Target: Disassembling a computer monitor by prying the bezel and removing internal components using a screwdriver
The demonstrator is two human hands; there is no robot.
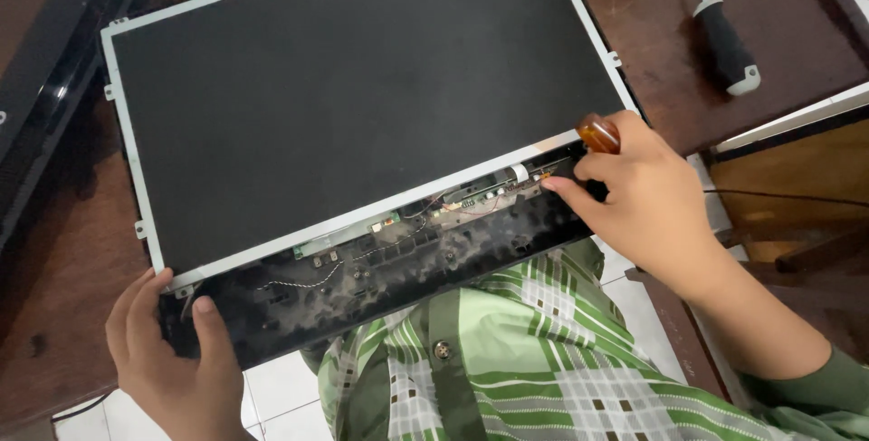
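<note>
A large flat display panel (362, 88) with a silver metal frame lies face up on a dark wooden table, its black back cover (380, 278) sticking out under the near edge. My left hand (172, 350) grips the cover's near left corner, thumb on top. My right hand (647, 201) holds a screwdriver with an amber handle (598, 133). Its fingertips rest on the exposed circuit strip and wires (471, 198) at the panel's lower right.
A second screwdriver with a black and white handle (729, 47) lies on the table at the upper right. A black plastic bezel (54, 70) lies at the left. A wooden piece of furniture (797, 178) stands at the right; white floor tiles show below.
</note>
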